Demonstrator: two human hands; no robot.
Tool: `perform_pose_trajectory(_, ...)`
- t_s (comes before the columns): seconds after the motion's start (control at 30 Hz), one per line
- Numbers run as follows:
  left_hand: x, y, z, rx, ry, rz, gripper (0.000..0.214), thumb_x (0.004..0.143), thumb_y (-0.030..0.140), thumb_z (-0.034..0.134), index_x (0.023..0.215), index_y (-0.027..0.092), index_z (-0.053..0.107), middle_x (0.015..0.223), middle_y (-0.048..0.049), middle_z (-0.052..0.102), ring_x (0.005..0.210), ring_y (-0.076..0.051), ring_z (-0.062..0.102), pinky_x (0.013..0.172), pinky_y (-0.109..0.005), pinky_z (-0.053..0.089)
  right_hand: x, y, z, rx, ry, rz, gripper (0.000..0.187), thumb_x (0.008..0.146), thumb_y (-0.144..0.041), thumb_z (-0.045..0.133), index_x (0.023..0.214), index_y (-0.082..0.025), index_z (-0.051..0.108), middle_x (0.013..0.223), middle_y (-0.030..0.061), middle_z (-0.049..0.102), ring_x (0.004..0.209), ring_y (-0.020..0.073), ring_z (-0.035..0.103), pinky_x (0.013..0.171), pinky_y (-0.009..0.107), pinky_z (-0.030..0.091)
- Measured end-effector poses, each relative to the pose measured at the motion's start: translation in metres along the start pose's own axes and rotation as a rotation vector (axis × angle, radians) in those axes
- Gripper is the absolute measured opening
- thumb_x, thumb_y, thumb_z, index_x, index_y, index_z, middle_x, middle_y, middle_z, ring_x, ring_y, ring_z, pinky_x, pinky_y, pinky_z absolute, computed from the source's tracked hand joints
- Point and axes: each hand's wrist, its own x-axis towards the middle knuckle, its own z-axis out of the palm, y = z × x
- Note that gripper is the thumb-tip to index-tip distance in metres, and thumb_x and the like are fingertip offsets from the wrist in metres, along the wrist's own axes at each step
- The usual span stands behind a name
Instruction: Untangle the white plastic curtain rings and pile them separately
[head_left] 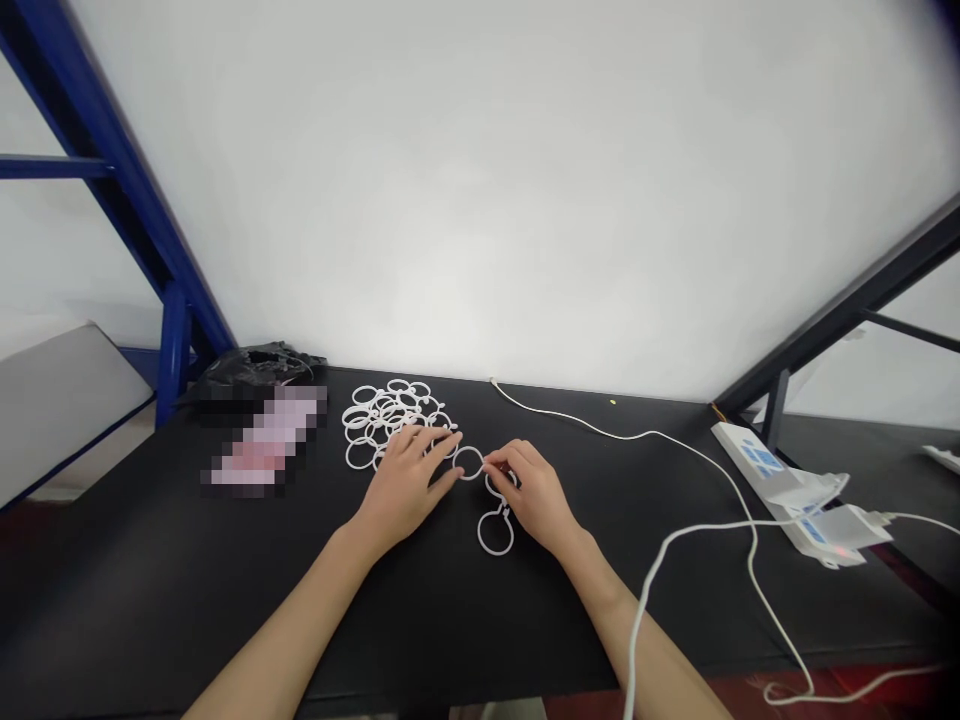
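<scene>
A pile of several white plastic rings point(390, 415) lies on the black table point(150, 560). My left hand point(411, 478) rests over the pile's near edge, fingers stretched toward a single white ring point(469, 463) that its fingertips touch. My right hand point(531, 495) is curled, its thumb and fingers pinched on the other side of that same ring. A short chain of linked rings point(496, 525) trails down beside my right hand onto the table.
A white cable point(660, 440) runs across the table to white power strips point(787, 490) at the right. A black bag point(259, 365) and a blurred pink patch point(266, 445) lie at the left. Blue metal framing point(172, 340) stands behind on the left.
</scene>
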Motion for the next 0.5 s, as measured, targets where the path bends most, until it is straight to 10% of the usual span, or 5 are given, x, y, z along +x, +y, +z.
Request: perform_pose_trajectory(0.5,-0.0004,0.0010,0.0062,-0.061,-0.060,0.105,0.037,0.094,0.029,0.057,0.130,0.021,0.056,0.115,-0.0083,0.067,0.105,-0.024,0.057,0.093,-0.044,0.047,-0.0002,-0.0060,0.0023,0.130,-0.008,0.038,0.016,0.095,-0.031,0.054,0.087,-0.024,0.065,0.085,0.0027,0.067,0.082,0.0178,0.062,0.074,0.030,0.051)
